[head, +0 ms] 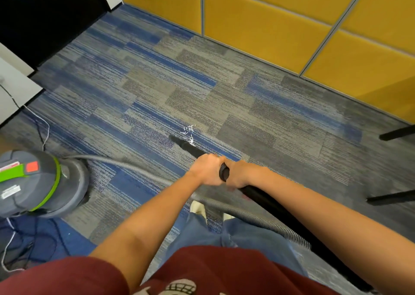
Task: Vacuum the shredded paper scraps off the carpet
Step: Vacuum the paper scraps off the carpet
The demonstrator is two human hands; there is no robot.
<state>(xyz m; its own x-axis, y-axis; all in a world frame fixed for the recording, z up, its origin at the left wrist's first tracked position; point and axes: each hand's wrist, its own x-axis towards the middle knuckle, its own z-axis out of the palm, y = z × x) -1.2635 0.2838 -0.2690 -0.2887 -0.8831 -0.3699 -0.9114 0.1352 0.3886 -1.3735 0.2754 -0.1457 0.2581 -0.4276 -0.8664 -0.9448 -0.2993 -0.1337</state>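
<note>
The left grip [207, 170] and right grip [239, 175] both curl tight round the smooth black tube [190, 147], side by side, knuckles up, both arms stretched forward. The tube's slanted tip rests on the woven grey-and-blue carpet [247, 106]. Thin white paper scraps [188, 131] lie scattered just beside that tip. A ribbed grey hose [258, 218] curves from the tube to the round grey-and-green vacuum [42, 182].

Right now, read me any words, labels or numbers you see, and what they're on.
Nothing can be read.
Vacuum: a white label and a red-and-white sticker, both too blurred to read.
Shirt: a printed picture, no words visible.
</note>
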